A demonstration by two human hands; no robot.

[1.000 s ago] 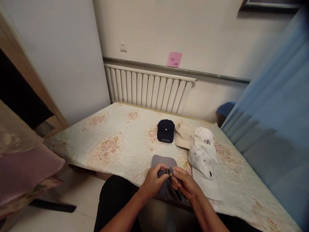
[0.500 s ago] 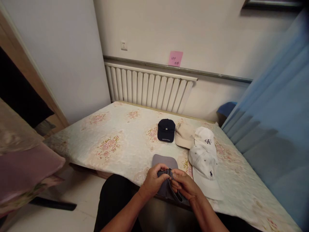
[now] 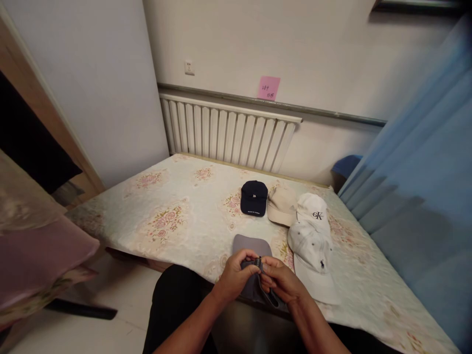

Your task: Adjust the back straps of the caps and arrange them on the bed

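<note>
A grey baseball cap (image 3: 252, 243) lies at the front edge of the bed, its brim pointing away from me. Its back strap is pinched between my two hands, with a small buckle showing where the fingertips meet. My left hand (image 3: 236, 273) is closed on the strap from the left. From the right, my right hand (image 3: 282, 279) grips the same strap close to the buckle. The fingers partly cover the strap and the cap's crown. To the right sits a light grey cap (image 3: 311, 250) with a small dark emblem, brim toward me.
Behind are a black cap (image 3: 254, 198), a beige cap (image 3: 282, 205) and a white cap (image 3: 311, 206) with dark letters. All rest on the floral bed cover (image 3: 199, 211). A radiator (image 3: 228, 130) runs along the wall; a blue curtain (image 3: 416, 172) hangs at right.
My fingers have shifted very slightly at the buckle, and the right hand has edged a little toward the left. The caps stay where they were.
</note>
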